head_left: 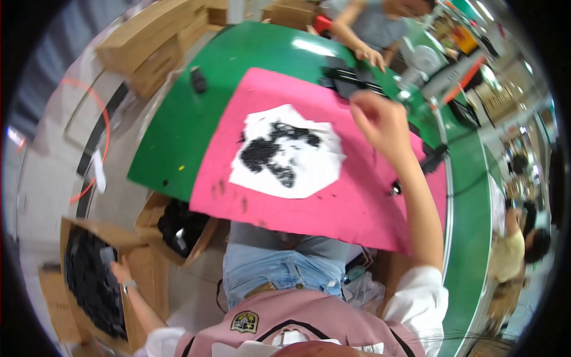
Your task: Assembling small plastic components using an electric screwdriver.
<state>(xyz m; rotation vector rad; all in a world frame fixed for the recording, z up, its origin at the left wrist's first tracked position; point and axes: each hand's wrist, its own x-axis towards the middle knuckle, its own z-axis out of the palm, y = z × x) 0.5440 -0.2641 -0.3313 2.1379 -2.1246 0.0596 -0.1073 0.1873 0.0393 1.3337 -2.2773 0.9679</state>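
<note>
I wear a pink top with black piping and a small shield-shaped badge (244,322) on the chest. My sleeves (420,300) are white and short, ending above the elbow. Below it are light blue jeans (279,268), and a pale band circles my left wrist (129,286).

Open cardboard box (89,279) on floor, lower left, tilted, flaps splayed, packed with small black parts (92,285).

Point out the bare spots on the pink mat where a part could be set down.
Bare pink mat runs along the near edge, below the white sheet; a smaller bare strip lies left of the sheet. Crowded: the sheet's middle holds a pile of black parts, and the right hand hovers over the far right corner.
</note>
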